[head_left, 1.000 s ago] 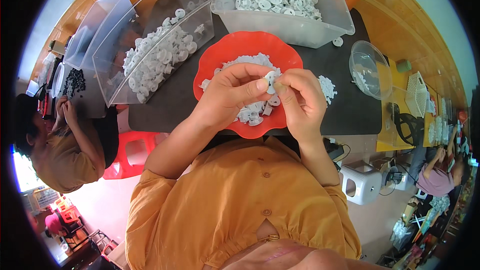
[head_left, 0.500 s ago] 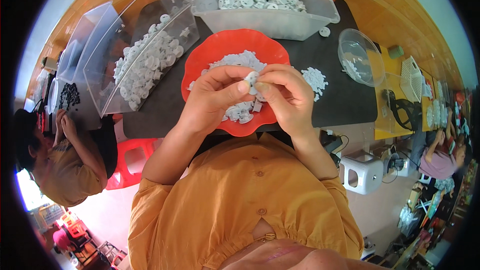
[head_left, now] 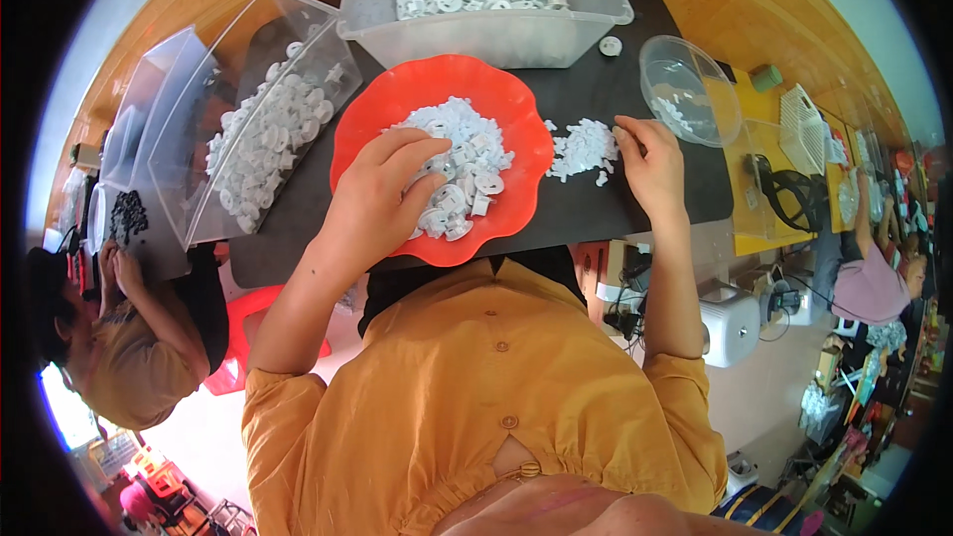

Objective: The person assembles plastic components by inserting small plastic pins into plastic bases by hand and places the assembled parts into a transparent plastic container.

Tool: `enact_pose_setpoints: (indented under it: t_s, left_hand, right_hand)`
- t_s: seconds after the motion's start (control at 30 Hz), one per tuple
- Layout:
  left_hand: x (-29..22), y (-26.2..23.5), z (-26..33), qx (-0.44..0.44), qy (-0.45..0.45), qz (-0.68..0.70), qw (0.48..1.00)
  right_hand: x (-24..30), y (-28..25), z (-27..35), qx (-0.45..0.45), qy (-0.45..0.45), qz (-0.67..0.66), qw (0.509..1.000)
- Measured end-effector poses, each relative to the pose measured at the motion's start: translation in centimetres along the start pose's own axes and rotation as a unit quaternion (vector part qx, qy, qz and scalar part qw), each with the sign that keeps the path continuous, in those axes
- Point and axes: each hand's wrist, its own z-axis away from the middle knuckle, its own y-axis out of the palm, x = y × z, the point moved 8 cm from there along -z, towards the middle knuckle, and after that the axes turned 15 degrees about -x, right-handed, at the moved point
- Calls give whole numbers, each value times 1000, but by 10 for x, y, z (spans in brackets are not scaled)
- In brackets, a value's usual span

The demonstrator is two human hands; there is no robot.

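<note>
My left hand [head_left: 382, 184] is over the left side of a red scalloped tray [head_left: 372, 94], its thumb and fingers apart beside loose white plastic parts [head_left: 462, 194]. These round parts lie in the tray in front of a heap of smaller white pieces [head_left: 452, 119]. To the right of the tray, my right hand [head_left: 653, 164] is at the edge of a small pile of white pieces [head_left: 586, 147] on the dark tabletop. Its thumb and index finger are drawn together; whatever is between them is too small to make out.
A large clear bin [head_left: 467, 40] of round white parts stands behind the tray. A tilted clear bin [head_left: 174, 179] with similar parts is at left, and a round clear tub [head_left: 710, 104] at right. One white part [head_left: 611, 46] lies loose. Another person [head_left: 139, 337] works at far left.
My hands have parted from above the tray, where they held a small white part together. The left has moved down toward the tray's parts, the right across to the small pile.
</note>
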Motion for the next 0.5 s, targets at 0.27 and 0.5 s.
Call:
enact_pose_setpoints:
  t_s: [0.27,0.5]
  left_hand:
    - [61,-140,-41,-245,-36,-176,953]
    - [72,-157,-40,-271,66,-327,903]
  right_hand:
    - [-22,3,-4,113,73,5,991]
    - [-5,8,-7,133,32,4,991]
